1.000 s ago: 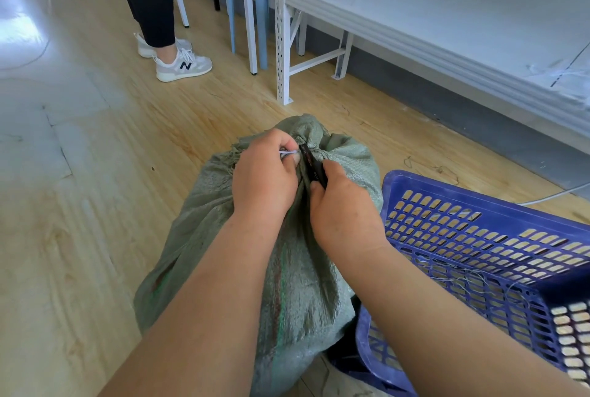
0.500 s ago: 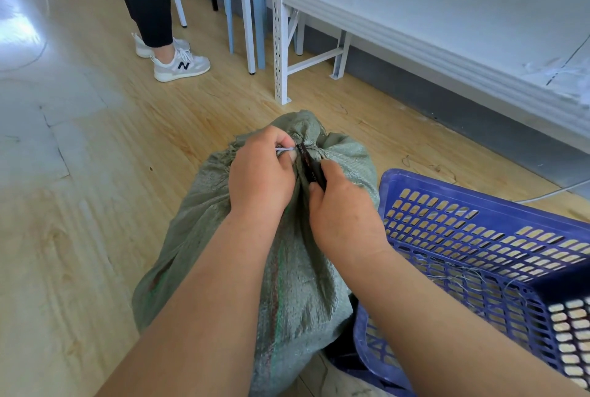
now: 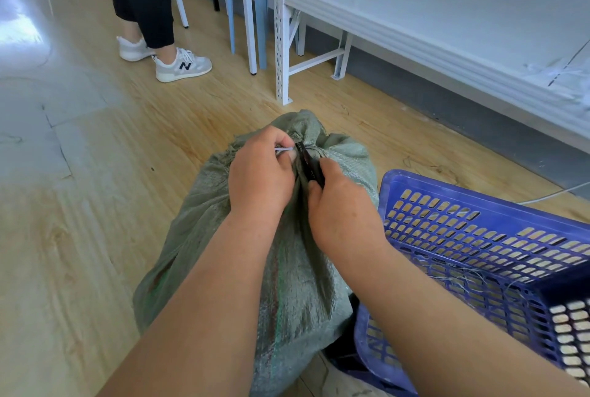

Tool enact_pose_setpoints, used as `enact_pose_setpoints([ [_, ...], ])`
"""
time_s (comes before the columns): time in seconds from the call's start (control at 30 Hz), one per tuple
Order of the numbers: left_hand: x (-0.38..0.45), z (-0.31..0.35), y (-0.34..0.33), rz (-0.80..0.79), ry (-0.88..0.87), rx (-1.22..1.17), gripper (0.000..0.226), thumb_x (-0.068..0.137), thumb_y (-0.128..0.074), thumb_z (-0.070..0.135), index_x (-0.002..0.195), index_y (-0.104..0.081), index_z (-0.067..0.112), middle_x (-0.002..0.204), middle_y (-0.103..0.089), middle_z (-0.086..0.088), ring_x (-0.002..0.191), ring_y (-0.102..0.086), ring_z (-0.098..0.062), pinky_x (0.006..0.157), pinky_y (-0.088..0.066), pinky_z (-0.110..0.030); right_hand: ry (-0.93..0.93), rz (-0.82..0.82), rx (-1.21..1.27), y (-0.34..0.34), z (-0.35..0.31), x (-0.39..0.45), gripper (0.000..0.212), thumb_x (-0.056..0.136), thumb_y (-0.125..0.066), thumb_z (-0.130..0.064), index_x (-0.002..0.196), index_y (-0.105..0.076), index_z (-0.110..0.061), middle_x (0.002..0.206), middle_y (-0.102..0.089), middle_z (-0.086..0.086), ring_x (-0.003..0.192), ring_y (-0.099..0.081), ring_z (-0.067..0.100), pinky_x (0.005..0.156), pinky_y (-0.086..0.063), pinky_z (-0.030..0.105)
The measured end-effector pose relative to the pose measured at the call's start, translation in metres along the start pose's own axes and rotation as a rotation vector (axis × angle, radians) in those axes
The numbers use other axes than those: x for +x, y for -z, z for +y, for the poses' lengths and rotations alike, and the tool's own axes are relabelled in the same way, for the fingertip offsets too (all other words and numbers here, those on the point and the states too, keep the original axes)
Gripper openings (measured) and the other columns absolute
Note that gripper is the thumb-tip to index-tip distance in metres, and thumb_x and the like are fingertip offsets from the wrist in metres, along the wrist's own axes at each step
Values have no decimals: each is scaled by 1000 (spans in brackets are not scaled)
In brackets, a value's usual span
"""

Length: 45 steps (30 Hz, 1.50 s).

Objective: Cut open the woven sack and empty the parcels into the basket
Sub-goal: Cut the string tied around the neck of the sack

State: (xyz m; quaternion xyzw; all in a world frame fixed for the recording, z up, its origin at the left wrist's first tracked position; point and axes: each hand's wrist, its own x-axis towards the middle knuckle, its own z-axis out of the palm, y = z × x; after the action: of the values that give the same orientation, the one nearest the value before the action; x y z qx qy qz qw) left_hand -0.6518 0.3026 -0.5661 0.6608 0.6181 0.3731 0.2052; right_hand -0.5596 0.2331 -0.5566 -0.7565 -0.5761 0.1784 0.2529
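Both hands work at the tied neck of the green woven sack (image 3: 242,237).
Left hand (image 3: 260,177) pinches the white tie (image 3: 283,149); right hand (image 3: 343,205) grips a dark cutter (image 3: 309,165). Blue basket (image 3: 479,205) sits right, touching the sack.

one readable mark: a letter on a shoe

a dark capital "n" stands on the side of the grey-and-white sneaker (image 3: 183,65) worn by the person standing at about 11 o'clock on the wooden floor; the letter is a brand logo, with no other word beside it that can be made out. the second sneaker (image 3: 134,49) behind it shows no legible mark. the black cutter (image 3: 309,164) at the tied neck of the sack, near the centre, carries small pale lettering along its side, too small and blurred to read.
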Motion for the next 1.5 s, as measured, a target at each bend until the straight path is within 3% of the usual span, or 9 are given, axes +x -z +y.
enact_pose_setpoints([
  [0.17,-1,2,-1,-10,0,8,7,89,-62,21,90,-60,29,90,-63,8,76,-54,-15,64,-37,-27,-7,8,-5,-1,1,-1,24,99,-38,-25,122,-41,-23,86,-62,7,89,-61,33,63,-37,32],
  [0.33,-1,2,-1,-16,-16,-12,8,89,-62,19,91,-61,26,91,-66,5,80,-59,-16,67,-44,-29,-29,-5,12,-1,-4,7,16,99,-38,-25,113,-42,-20,81,-54,5,86,-59,34,65,-38,34],
  [0.63,2,-1,2,13,-4,-15,9,89,-62,20,87,-59,29,89,-64,8,76,-54,-14,65,-37,-27,11,7,-18,-1,-3,1,20,98,-38,-25,118,-42,-23,88,-62,7,88,-60,32,62,-33,32],
  [0.97,1,-2,-2,12,-41,-3,9,89,-62,18,90,-61,27,84,-55,14,74,-49,-11,63,-32,-24,-38,-15,30,-1,-7,9,18,99,-38,-26,116,-43,-21,89,-62,10,87,-59,34,70,-45,37],
  [1.3,4,-4,0,36,6,-53,11,87,-64,19,85,-60,29,87,-66,10,74,-56,-11,66,-37,-23,7,-1,-33,-3,-3,2,24,99,-38,-25,122,-40,-24,73,-49,1,77,-53,30,63,-35,33],
  [1.5,2,-2,-3,20,-14,-16,9,88,-63,18,89,-62,27,90,-66,7,75,-55,-12,65,-38,-25,-31,-23,19,-3,-5,7,20,99,-38,-24,118,-42,-21,90,-63,11,87,-60,35,66,-43,36],
])
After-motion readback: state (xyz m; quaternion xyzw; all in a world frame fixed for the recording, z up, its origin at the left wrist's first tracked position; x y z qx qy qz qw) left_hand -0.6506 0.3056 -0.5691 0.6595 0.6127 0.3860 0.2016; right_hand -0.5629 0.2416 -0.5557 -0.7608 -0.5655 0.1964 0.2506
